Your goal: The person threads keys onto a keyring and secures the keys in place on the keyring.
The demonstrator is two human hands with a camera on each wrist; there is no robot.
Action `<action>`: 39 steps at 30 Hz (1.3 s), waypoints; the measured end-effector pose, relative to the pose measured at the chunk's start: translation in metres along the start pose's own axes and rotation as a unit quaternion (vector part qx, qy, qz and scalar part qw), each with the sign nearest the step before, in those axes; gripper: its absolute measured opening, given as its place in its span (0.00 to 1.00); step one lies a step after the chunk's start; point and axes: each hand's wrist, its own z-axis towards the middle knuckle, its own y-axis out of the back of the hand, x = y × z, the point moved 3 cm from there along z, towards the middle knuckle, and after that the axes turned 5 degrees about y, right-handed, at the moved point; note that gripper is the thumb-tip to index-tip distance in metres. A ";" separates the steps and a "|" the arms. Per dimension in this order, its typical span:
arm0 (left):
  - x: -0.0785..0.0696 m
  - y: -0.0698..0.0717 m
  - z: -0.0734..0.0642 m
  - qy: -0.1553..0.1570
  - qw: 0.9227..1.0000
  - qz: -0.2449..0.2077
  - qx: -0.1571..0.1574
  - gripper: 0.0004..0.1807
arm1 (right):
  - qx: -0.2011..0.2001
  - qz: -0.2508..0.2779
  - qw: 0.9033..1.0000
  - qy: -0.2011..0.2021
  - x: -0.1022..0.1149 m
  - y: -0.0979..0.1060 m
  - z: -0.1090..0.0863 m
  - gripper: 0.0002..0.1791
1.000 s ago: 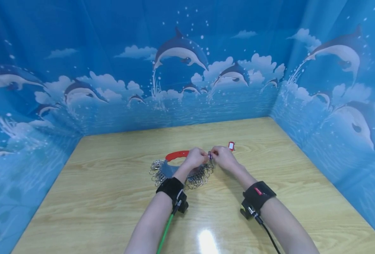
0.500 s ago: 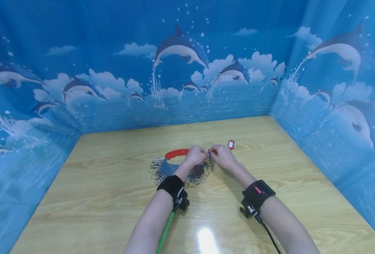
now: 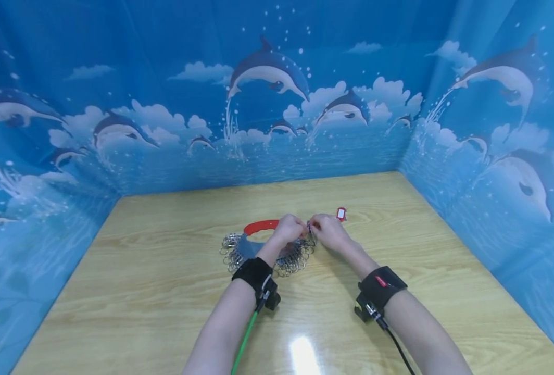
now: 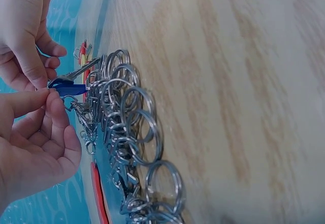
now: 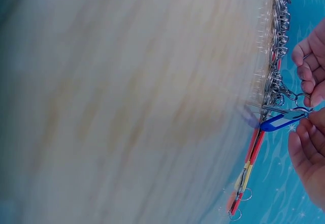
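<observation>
A key holder with a red grip (image 3: 261, 226) and grey plate (image 3: 248, 249) lies on the table, hung with many metal rings (image 3: 232, 259). My left hand (image 3: 290, 230), palm partly visible in the left wrist view, pinches a small split ring (image 5: 303, 98) on a snap clasp at the holder's right end. Close beside it, my right hand (image 3: 331, 232) pinches the end of a blue key tag (image 5: 277, 122) with a silver key (image 4: 84, 70). The fingertips of both hands nearly meet; they hide how the two rings join.
A red key tag (image 3: 341, 214) with a white label lies beyond my right hand. In the right wrist view, red and yellow tags (image 5: 244, 176) lie past the blue one. A blue dolphin-print curtain (image 3: 267, 156) surrounds the wooden table (image 3: 164, 312). Cables trail from both wrist straps.
Both hands stay at the same spot with only slight finger shifts. The view tilts a little; the holder and red tag remain where they were.
</observation>
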 end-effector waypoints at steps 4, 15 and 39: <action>0.000 0.000 0.000 -0.002 1.000 -0.011 0.003 0.13 | 0.004 -0.001 1.000 0.004 0.001 0.000 0.000 0.05; 0.000 0.002 -0.003 0.012 0.998 -0.054 0.002 0.10 | 0.000 -0.005 0.999 0.032 0.004 0.001 -0.001 0.06; 0.001 0.000 -0.004 -0.027 0.999 -0.018 -0.002 0.08 | 0.003 0.033 0.999 -0.020 0.000 0.003 0.000 0.04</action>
